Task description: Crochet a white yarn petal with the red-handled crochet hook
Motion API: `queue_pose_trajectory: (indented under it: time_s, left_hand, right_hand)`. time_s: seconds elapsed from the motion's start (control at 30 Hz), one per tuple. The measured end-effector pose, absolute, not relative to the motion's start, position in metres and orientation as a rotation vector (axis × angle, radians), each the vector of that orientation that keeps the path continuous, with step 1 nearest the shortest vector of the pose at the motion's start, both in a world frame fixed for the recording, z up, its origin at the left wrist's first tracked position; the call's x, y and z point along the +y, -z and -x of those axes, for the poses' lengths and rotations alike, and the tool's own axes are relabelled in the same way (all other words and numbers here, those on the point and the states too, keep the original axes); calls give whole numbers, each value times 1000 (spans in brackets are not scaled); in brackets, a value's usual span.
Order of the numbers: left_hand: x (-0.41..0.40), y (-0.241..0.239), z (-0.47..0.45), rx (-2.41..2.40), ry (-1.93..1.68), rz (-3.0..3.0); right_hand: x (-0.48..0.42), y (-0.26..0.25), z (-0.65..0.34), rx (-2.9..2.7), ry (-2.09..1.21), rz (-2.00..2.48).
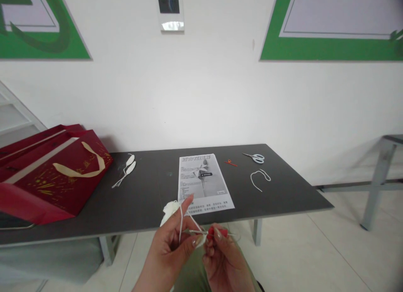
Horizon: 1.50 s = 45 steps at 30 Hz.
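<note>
My left hand [171, 243] pinches a small piece of white crochet work [200, 241], and white yarn [181, 224] runs up over its raised index finger. In my right hand [223, 258] is a crochet hook with a red grip [220, 233]; its metal shaft reaches left to the work between my fingers. Both hands are close together just in front of the table's near edge. Behind my left hand a ball of white yarn [169, 211] rests at that edge, partly hidden by the hand.
On the dark table [151, 195] lie a printed sheet [204, 187], scissors [254, 157], a small orange-red item [231, 162], a loose white yarn piece [256, 180] and white leaf-shaped pieces with yarn tails [129, 168]. Red gift bags [72, 166] stand at the left. A white wall rises behind.
</note>
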State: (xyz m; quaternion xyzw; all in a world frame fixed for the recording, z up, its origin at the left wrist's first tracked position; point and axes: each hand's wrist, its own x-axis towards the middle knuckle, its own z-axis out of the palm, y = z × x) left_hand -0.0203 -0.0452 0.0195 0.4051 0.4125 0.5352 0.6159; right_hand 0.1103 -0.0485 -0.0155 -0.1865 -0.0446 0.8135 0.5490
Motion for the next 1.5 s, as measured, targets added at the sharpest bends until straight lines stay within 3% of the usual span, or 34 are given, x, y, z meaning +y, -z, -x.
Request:
queue_pose_trajectory:
  time_s: [0.47,1.0,1.5]
  left_hand:
    - [-39,-25,13,988,-1184,-799]
    - [-41,11,10,989,-1094,-1012]
    - [-31,20,32,1003,-902,-972]
  right_hand:
    - [-40,30,-104,-232,-1738,517]
    - [-34,64,-115,-666,-1582,587]
    - [-35,62,-108,-857,-1552,870]
